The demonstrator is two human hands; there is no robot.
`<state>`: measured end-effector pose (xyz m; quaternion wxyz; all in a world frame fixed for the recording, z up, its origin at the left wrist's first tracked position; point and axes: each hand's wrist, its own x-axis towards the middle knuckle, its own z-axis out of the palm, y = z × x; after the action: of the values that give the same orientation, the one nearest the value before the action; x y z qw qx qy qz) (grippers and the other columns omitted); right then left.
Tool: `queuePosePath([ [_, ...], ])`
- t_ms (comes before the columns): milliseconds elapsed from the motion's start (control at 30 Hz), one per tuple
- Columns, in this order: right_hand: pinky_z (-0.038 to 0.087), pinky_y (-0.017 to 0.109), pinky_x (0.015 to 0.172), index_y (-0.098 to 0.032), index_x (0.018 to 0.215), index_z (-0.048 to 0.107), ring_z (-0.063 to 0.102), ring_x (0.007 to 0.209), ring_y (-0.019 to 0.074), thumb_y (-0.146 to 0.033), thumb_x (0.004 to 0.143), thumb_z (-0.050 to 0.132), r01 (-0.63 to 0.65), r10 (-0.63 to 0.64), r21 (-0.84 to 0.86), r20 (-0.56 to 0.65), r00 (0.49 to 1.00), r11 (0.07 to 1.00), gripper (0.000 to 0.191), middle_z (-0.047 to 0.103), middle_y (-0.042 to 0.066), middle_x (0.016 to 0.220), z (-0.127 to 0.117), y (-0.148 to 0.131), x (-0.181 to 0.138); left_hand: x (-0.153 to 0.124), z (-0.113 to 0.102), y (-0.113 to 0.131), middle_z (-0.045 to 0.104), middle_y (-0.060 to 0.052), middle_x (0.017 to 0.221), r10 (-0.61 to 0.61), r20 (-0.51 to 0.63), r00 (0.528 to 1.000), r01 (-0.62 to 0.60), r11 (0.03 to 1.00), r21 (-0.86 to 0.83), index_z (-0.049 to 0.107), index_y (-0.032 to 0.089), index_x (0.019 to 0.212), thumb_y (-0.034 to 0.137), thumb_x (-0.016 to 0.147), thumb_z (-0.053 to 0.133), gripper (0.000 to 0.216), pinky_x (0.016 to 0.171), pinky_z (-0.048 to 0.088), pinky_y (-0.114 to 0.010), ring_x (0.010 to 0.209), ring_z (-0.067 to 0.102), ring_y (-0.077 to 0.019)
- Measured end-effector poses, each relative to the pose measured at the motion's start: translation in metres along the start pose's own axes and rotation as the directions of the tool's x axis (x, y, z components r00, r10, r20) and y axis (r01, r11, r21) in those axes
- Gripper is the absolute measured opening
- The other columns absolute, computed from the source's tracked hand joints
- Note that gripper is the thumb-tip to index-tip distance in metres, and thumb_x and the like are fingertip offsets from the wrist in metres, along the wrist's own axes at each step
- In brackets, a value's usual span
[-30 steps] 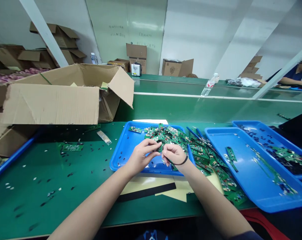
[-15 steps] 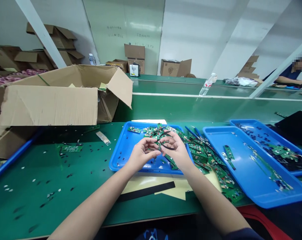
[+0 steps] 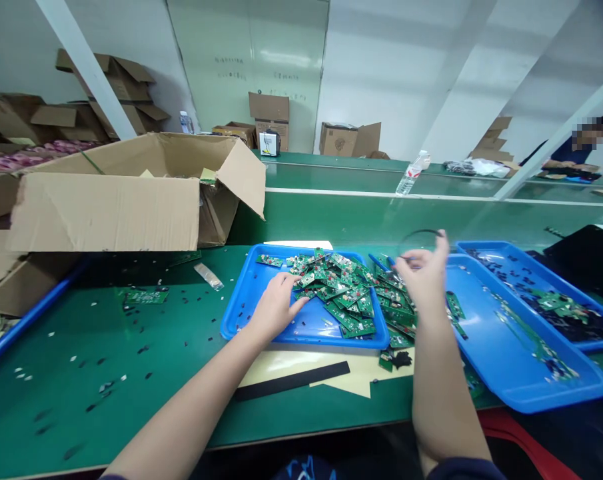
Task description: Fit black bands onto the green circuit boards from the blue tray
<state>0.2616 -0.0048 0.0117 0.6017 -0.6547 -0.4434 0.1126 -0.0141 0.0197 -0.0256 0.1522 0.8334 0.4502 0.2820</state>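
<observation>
Many circuit boards (image 3: 348, 287), long axes pointing every way, lie heaped in the blue tray (image 3: 255, 280) just right of my nearer left hand (image 3: 275, 307), its thumb and fingers apart, while my right hand (image 3: 427, 275) pinches a thin black loop (image 3: 425, 231).

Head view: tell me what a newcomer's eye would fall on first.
Probably the heap of green circuit boards, in the shallow blue plastic tray before the person. Next, the large open brown cardboard box farther back on the left. Then the blurred, thin black loop at the right hand, right of that tray.
</observation>
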Motion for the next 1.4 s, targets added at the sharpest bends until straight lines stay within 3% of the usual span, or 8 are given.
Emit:
queuePosePath([
  [100,0.045,0.040,0.072,-0.010,0.145,0.018,0.056,0.067,0.0232,-0.013,0.063,0.063,-0.129,0.064,-0.384,-0.178,0.982,0.914,0.094,0.061,0.005,0.077,-0.041,0.030,0.025,-0.001,0.006,-0.006,0.057,-0.014,0.113,0.003,0.039,0.999,-0.008,0.991,0.137,0.056,0.016,0.112,0.022,0.078,0.066,0.036,0.092,0.047,-0.046,0.108,0.057,-0.0288],
  [200,0.044,0.043,0.078,-0.008,0.145,0.021,0.060,0.081,0.0314,-0.011,0.062,0.064,-0.272,0.136,-0.507,-0.290,0.947,0.818,0.093,0.064,0.011,0.082,-0.065,0.052,0.034,-0.002,0.012,-0.008,0.056,-0.016,0.116,-0.003,0.064,0.998,-0.008,0.986,0.164,0.051,0.014,0.123,0.023,0.079,0.065,0.047,0.093,0.046,-0.045,0.109,0.056,-0.0297],
  [467,0.042,0.054,0.090,-0.013,0.140,0.039,0.055,0.108,0.0442,-0.016,0.058,0.068,-0.344,0.160,-0.482,-0.381,0.910,0.806,0.086,0.046,0.027,0.123,-0.062,0.060,0.030,-0.003,0.012,-0.008,0.058,-0.012,0.104,-0.008,0.120,0.993,-0.022,0.970,0.242,0.054,0.019,0.126,0.026,0.083,0.061,0.045,0.085,0.049,-0.042,0.097,0.058,-0.0272],
  [700,0.050,0.041,0.086,-0.015,0.132,0.047,0.063,0.100,0.0260,-0.015,0.073,0.047,-0.079,-0.061,-0.267,-0.480,0.875,0.960,0.060,0.055,0.016,0.118,-0.055,0.054,0.038,-0.002,0.009,-0.009,0.058,-0.012,0.106,0.014,0.140,0.990,-0.049,0.967,0.249,0.052,0.019,0.129,0.026,0.082,0.061,0.048,0.085,0.049,-0.041,0.097,0.058,-0.0268],
  [933,0.055,0.035,0.076,-0.011,0.145,0.019,0.068,0.077,0.0164,-0.014,0.074,0.045,0.003,-0.019,-0.037,-0.445,0.895,0.999,0.076,0.064,0.009,0.099,-0.055,0.070,0.048,0.003,0.010,-0.013,0.058,-0.015,0.104,0.035,0.145,0.989,-0.067,0.972,0.225,0.052,0.015,0.129,0.027,0.084,0.056,0.046,0.082,0.050,-0.044,0.095,0.059,-0.0291],
  [1167,0.054,0.039,0.080,-0.021,0.142,0.022,0.068,0.080,0.0158,-0.031,0.080,0.048,0.148,-0.068,0.257,-0.295,0.953,0.955,0.068,0.065,0.006,0.098,-0.051,0.041,0.040,0.011,0.006,-0.006,0.055,-0.013,0.113,0.175,-0.164,0.971,-0.162,0.983,0.087,0.055,0.019,0.121,0.028,0.086,0.053,0.036,0.094,0.046,-0.047,0.108,0.055,-0.0282],
  [1300,0.055,0.037,0.076,-0.030,0.142,0.023,0.068,0.082,0.0168,-0.039,0.082,0.046,0.156,-0.135,0.380,-0.080,0.988,0.912,0.064,0.065,0.005,0.099,-0.035,0.011,0.023,0.019,0.014,0.034,0.056,-0.015,0.122,0.270,-0.051,0.961,-0.274,0.959,-0.080,0.051,0.018,0.124,0.029,0.087,0.053,0.039,0.099,0.043,-0.050,0.118,0.052,-0.0286],
  [1400,0.054,0.037,0.078,-0.032,0.141,0.025,0.067,0.085,0.0178,-0.036,0.085,0.046,0.105,-0.167,0.454,0.100,0.981,0.885,0.060,0.066,0.006,0.101,-0.017,-0.010,0.005,0.027,0.032,0.067,0.048,-0.022,0.135,0.236,0.094,0.967,-0.212,0.953,-0.217,0.039,0.010,0.134,0.037,0.085,0.057,0.059,0.103,0.039,-0.051,0.127,0.044,-0.0322],
])
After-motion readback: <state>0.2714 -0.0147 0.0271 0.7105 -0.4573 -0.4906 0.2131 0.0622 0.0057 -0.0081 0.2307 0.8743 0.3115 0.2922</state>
